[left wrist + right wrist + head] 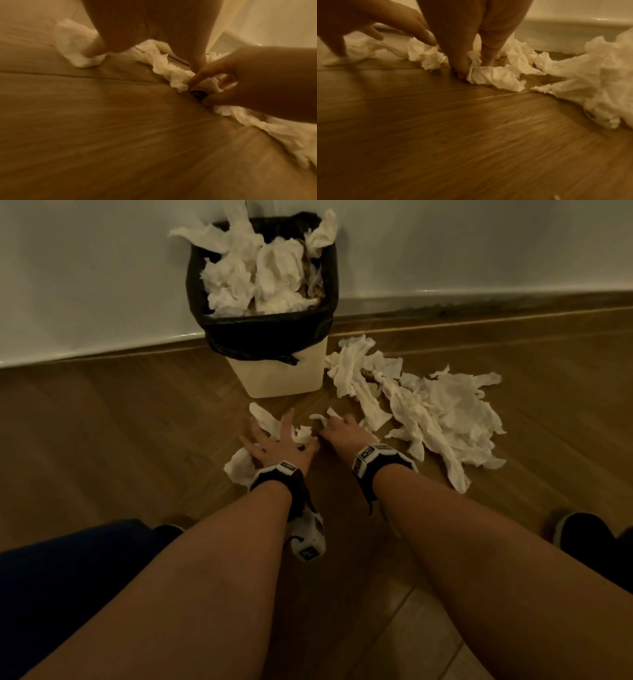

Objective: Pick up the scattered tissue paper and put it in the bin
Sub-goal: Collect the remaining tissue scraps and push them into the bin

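Observation:
The cream bin (279, 380) with a black liner (263, 332) stands against the wall, heaped with white tissue (263, 273). In front of it, both hands are down on the wooden floor. My left hand (274, 445) lies with fingers spread over small tissue pieces (265, 419), and another scrap (239, 469) lies by its wrist. My right hand (337, 428) pinches a crumpled tissue piece (481, 73) between thumb and fingers (488, 56). A big loose tissue pile (445, 412) spreads over the floor to the right of the bin.
The white wall and its baseboard (479, 302) run behind the bin. A dark shoe (582, 534) rests on the floor at the right, and blue clothing (68, 570) fills the lower left. Wooden floor (120, 422) lies left of the bin.

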{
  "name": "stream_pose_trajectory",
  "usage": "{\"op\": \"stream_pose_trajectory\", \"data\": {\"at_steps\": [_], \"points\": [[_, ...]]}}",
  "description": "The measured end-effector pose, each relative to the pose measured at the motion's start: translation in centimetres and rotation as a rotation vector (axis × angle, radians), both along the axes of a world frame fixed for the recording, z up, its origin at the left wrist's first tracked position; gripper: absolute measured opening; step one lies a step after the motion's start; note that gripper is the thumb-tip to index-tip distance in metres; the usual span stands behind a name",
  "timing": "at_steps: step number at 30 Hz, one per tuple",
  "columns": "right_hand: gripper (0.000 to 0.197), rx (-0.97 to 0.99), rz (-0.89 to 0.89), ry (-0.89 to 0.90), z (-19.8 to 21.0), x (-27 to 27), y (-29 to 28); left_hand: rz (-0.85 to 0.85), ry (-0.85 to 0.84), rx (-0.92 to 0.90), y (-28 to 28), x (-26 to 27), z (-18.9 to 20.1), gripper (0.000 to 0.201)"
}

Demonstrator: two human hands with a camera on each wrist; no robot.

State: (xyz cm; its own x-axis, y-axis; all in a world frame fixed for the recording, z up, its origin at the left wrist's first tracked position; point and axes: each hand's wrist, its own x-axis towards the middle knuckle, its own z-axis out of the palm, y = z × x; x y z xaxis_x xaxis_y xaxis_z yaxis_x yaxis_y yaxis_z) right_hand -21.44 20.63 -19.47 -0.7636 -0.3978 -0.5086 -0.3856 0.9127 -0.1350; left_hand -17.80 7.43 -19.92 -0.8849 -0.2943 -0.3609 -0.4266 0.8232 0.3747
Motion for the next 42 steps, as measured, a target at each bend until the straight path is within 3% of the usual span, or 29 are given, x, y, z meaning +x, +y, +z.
{"op": "stream_pose_trajectory", "data": {"at_steps": [5, 11, 13, 16, 19, 22, 24, 26, 29, 31, 33, 38, 42], "points": [[0.038, -0.041, -0.062, -0.01, 0.2, 0.1, 0.1, -0.034, -0.086, 0.13, 1.9, -0.4, -0.4, 0.047], [0.033, -0.16, -0.294, -0.065, 0.5, -0.5, 1.0, -0.042, -0.123, 0.081, 1.1, -1.4, -0.6, 0.033], [0.031, -0.253, -0.437, -0.08, 0.7, -0.5, 1.5, -0.026, -0.136, 0.157, 0.5, -2.2, -0.8, 0.022], [0.026, -0.5, -0.74, -0.097, 0.4, -0.1, 2.8, -0.083, -0.219, 0.251, 0.2, -2.8, -0.3, 0.027], [0.025, -0.802, -1.097, -0.215, 0.4, 0.6, 4.1, -0.068, -0.129, 0.21, 0.6, -2.3, -0.1, 0.027], [0.027, -1.035, -1.339, -0.262, 2.0, 1.6, 5.3, -0.074, -0.07, 0.197, 1.1, -1.7, 0.4, 0.042], [0.029, -1.173, -1.439, -0.327, 3.3, 2.0, 6.0, -0.102, -0.079, 0.164, 1.2, -1.7, 1.5, 0.039], [0.026, -1.223, -1.452, -0.386, 4.9, 2.5, 6.4, -0.116, -0.047, 0.182, 1.3, -1.7, 2.7, 0.033], [0.033, -1.345, -1.53, -0.389, 7.4, 3.3, 6.7, -0.044, -0.043, 0.361, 1.6, -1.3, 5.0, 0.039], [0.027, -1.436, -1.573, -0.375, 8.6, 3.8, 7.3, 0.018, -0.026, 0.454, 1.6, -1.3, 6.6, 0.036], [0.019, -1.484, -1.549, -0.385, 10.5, 4.6, 7.8, 0.065, 0.016, 0.512, 1.6, -1.4, 8.2, 0.035], [0.039, -1.635, -1.483, -0.355, 14.7, 6.1, 9.4, 0.121, 0.06, 0.632, 0.7, -1.5, 12.6, 0.044], [0.035, -1.62, -1.389, -0.302, 18.8, 6.5, 9.8, 0.175, 0.111, 0.763, 0.0, -2.1, 16.3, 0.041]]}}
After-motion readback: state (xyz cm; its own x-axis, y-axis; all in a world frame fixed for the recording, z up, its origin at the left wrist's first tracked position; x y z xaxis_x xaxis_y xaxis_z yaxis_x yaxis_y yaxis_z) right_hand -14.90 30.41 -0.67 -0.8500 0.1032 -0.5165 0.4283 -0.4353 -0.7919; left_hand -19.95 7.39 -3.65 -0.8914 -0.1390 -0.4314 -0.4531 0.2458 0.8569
